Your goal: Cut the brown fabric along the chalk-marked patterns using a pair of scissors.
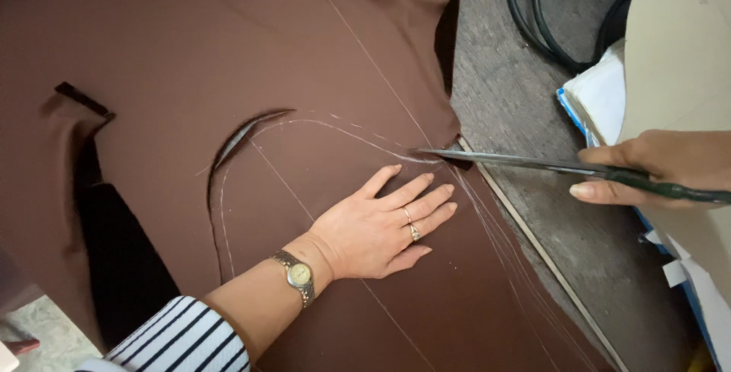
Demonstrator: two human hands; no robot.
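View from above of brown fabric [228, 52] spread over a worn grey-brown table [518, 98], w/ white chalk lines [327, 124] drawn across it, one curved and others straight. A curved slit [244, 136] is already open in the cloth near its middle, running alongside the chalk curve. The left hand [377, 227] lies flat on the fabric, palm down, fingers spread a little & gripping nothing; it has rings on one finger, a metal wristwatch [297, 274] and a striped sleeve [183, 341] at the forearm. The right hand [655, 170] comes in from the right edge, closed around the dark handles of long scissors [533, 162]. The blades look nearly shut, tips touching the fabric edge just beside the left fingertips, where the chalk curve meets the cloth border. Near the right hand: a big sheet of tan card [678, 52], partly covering a stack of white paper w/ blue edge [598, 98]. Black cables [541, 14] loop at top right. A thin pale strip [533, 242] runs along the table beside the fabric edge.
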